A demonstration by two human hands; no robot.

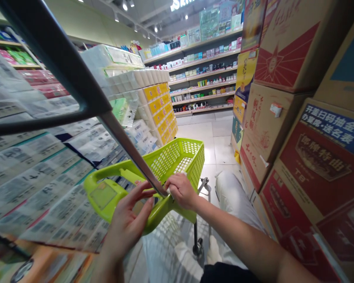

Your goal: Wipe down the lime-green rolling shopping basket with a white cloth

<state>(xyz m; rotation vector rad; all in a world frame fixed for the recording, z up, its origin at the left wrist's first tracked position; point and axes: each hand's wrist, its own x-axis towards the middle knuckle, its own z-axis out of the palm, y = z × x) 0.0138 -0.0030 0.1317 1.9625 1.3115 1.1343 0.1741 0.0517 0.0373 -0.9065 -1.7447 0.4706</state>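
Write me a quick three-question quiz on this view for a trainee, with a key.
1. Relative to the green basket, where in the picture are the stacked cardboard boxes? A) inside it; B) right of it; C) beneath it.
2. True or false: the left hand is balled into a fist.
3. Fill in: a metal ____ meets the basket's frame between the left hand and the right hand.

Key: 1. B. 2. False; thumb and fingers are apart. 3. Pole.

Green cart [168, 159] on tiled floor [222, 133]
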